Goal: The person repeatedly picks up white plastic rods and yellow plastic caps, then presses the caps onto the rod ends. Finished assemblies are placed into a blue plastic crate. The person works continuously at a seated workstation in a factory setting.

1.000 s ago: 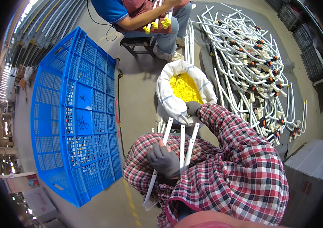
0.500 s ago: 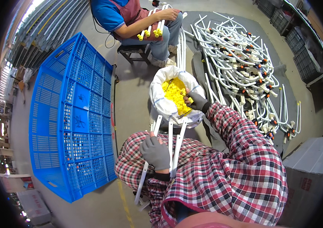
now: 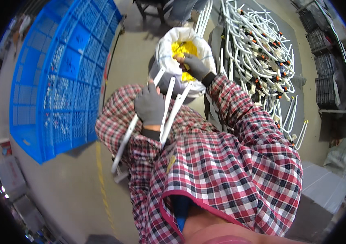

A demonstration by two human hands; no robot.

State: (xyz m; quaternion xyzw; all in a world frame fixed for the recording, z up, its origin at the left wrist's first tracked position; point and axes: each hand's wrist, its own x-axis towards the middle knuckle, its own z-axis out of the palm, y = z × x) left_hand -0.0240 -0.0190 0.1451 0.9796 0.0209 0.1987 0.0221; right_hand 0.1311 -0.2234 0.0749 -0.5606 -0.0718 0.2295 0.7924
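Observation:
My left hand [image 3: 149,106], in a grey fingerless-tipped glove, is closed round a white tube [image 3: 125,140] that slants across my lap. More white tubes [image 3: 176,106] with small holes near their ends lie beside it, against my checked sleeve. In front of my knees stands a white sack [image 3: 165,55] holding many small yellow plastic pieces [image 3: 189,48]. My right hand [image 3: 196,67], gloved likewise, is over the sack's mouth with its fingers drawn together on a yellow piece, which is mostly hidden by the fingers.
A large blue plastic crate [image 3: 65,87] stands on the left. To the right, a heap of bent white tubes [image 3: 258,53] with black and orange fittings lies on a grey mat. A cardboard box [image 3: 321,187] is at lower right. Part of a seated person's leg [image 3: 183,10] shows at the top.
The view has tipped down, so the sack, crate and tubes sit higher and the other person is mostly out of view. My right hand has shifted toward the middle of the sack's mouth.

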